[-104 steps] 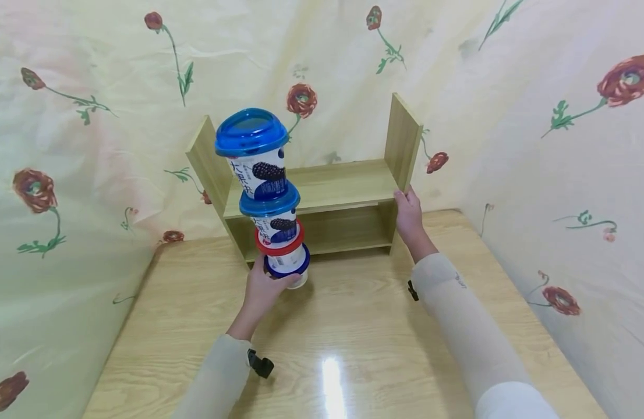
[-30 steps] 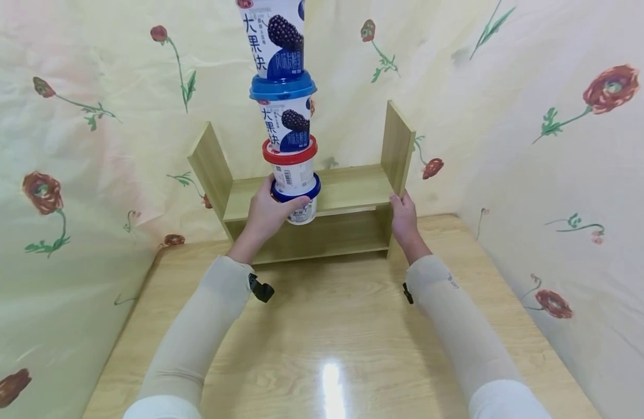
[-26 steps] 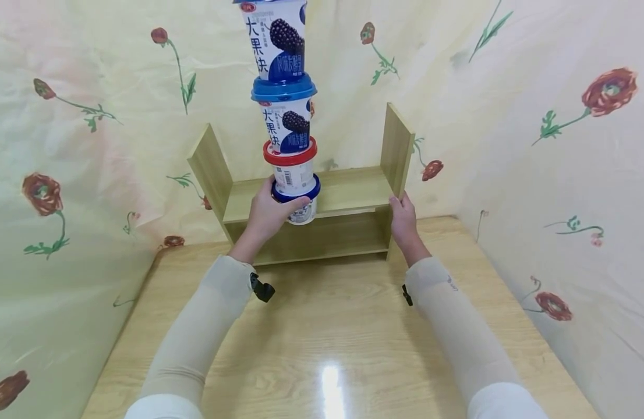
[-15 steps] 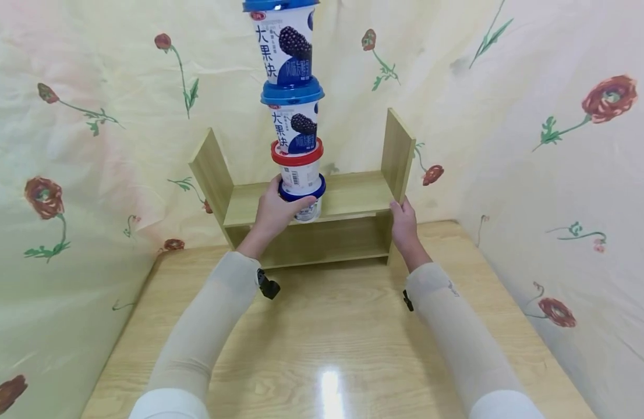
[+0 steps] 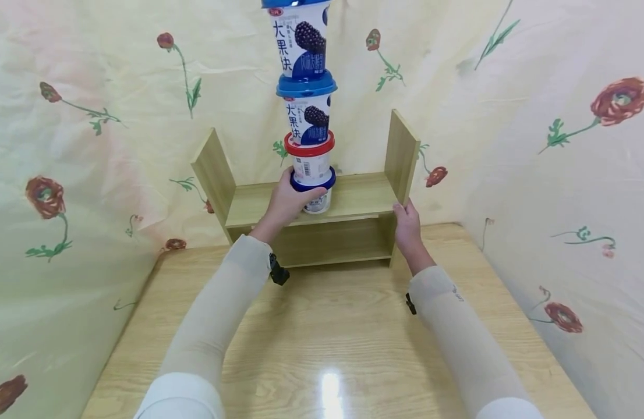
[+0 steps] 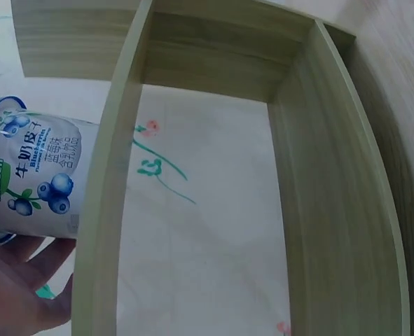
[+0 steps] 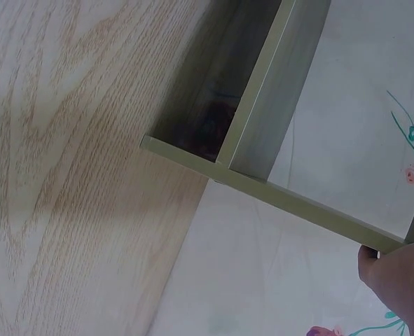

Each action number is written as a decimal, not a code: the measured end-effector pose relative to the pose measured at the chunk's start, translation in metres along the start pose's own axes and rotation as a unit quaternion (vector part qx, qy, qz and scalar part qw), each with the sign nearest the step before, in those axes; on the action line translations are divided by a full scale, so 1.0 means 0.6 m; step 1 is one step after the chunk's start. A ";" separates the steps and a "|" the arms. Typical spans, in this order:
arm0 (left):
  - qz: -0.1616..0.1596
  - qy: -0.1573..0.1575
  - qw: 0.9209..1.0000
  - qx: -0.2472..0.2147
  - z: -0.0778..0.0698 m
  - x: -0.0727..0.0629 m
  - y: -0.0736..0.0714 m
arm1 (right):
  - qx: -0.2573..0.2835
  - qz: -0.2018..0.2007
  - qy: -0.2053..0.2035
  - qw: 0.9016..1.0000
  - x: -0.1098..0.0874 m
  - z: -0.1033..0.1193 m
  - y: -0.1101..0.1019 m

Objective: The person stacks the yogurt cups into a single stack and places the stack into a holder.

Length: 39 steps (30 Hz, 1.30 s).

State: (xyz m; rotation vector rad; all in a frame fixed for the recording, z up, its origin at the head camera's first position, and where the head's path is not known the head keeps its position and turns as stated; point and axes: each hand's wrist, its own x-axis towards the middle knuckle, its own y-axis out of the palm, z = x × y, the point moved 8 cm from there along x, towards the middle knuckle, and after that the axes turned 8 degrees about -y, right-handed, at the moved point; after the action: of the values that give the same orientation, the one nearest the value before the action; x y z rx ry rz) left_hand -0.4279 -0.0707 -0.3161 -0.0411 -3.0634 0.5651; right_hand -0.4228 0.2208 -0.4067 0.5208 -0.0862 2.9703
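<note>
My left hand (image 5: 284,203) grips the lowest cup (image 5: 319,203) of an upright stack of several yogurt cups. This bottom one has a dark blue lid and blueberry pictures, which show on the cup (image 6: 38,168) in the left wrist view. On it stands a cup with a red lid (image 5: 310,146), then two blackberry yogurt cups, the lower one (image 5: 308,120) and the larger upper one (image 5: 300,45), both blue-lidded. The bottom cup is right at the upper board of a wooden shelf (image 5: 365,195). My right hand (image 5: 407,230) holds the shelf's right side panel.
The shelf stands at the back of a wood-grain table (image 5: 332,326), with an open lower compartment (image 5: 332,241) and raised side panels (image 5: 212,174). Behind and at both sides hangs a flower-printed cloth wall (image 5: 117,174).
My left hand has raised the stack from low in front of the shelf, then carried it right and farther in over the upper board. The stack stands straighter. My right hand keeps its hold.
</note>
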 end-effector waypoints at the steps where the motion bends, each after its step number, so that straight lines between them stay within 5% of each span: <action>1: 0.001 0.001 1.000 -0.002 -0.001 0.004 0.001 | 0.005 0.002 0.002 1.000 -0.003 0.007 0.001; 11: 0.004 0.002 1.000 0.014 0.000 0.034 0.005 | 0.000 0.016 0.009 1.000 -0.021 0.048 0.005; 29: -0.010 -0.035 0.999 0.024 -0.002 0.028 -0.003 | 0.007 0.034 0.013 0.999 -0.044 0.058 0.000; 39: -0.018 -0.031 0.999 0.027 -0.011 0.024 0.000 | 0.005 0.043 0.012 0.999 -0.037 0.060 -0.010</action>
State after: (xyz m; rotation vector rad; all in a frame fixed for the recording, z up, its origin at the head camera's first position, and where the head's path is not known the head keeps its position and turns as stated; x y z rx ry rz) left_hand -0.4420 -0.0681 -0.3097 0.0319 -3.1001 0.6590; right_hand -0.3891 0.2216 -0.3806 0.4945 -0.0934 3.0609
